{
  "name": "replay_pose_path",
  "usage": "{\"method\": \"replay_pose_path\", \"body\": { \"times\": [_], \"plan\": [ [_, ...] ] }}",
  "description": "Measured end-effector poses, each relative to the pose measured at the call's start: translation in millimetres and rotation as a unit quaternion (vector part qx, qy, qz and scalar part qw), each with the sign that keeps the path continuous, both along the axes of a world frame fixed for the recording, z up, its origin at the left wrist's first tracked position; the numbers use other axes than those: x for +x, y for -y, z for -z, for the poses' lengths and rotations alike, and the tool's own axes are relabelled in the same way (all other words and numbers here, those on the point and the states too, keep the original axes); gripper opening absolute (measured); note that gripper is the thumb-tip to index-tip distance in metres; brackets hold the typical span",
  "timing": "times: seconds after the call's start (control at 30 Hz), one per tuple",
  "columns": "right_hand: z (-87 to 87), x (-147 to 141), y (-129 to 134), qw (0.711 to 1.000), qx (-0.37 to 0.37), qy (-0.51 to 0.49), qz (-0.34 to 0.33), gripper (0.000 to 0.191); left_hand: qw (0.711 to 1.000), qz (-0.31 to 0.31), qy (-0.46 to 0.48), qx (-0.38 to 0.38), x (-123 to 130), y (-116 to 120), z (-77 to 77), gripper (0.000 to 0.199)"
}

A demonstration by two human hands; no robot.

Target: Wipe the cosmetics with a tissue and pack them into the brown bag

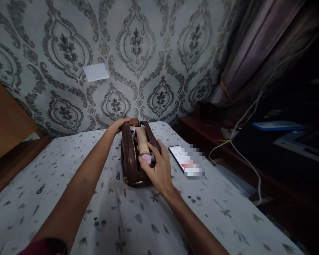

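Observation:
A dark brown zippered bag (129, 156) lies open on the patterned bedsheet (108, 205). Inside its opening is a beige tube (142, 139) with a pink cap (146, 158) toward me, among other small items too dim to name. My right hand (159, 164) is at the near right of the opening, thumb and fingers closed around the capped end of the tube. At the bag's far left end rests my left hand (121, 124), its fingers mostly hidden behind the bag's edge.
Right of the bag lies a phone (179, 156) with its screen lit, partly pixelated. A white cable (246, 152) hangs over dark furniture at the right. Patterned wallpaper with a paper (96, 72) stands behind, and a wooden panel (7, 120) is at left.

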State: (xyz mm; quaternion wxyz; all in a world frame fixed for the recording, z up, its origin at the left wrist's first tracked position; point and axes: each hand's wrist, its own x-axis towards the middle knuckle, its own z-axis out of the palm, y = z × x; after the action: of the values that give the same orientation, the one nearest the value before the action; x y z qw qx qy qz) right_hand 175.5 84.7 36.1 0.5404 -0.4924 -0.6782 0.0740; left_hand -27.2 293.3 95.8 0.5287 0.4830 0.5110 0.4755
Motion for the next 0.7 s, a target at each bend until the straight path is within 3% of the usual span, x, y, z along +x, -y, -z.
{"method": "replay_pose_path", "body": {
  "times": [0.17, 0.3, 0.7],
  "plan": [
    [-2.0, 2.8, 1.2, 1.000, 0.004, 0.009, -0.014, 0.049, 0.999, 0.015, 0.013, -0.038, 6.7, -16.3, -1.8, 0.030],
    [-2.9, 3.1, 2.2, 1.000, 0.004, 0.009, -0.016, 0.049, 0.999, 0.012, 0.026, -0.018, 5.5, -16.9, -1.2, 0.023],
    [-2.2, 4.4, 2.7, 1.000, 0.005, 0.014, -0.016, 0.047, 0.998, -0.046, -0.027, -0.025, 16.3, -24.2, -16.6, 0.026]
  ]
}}
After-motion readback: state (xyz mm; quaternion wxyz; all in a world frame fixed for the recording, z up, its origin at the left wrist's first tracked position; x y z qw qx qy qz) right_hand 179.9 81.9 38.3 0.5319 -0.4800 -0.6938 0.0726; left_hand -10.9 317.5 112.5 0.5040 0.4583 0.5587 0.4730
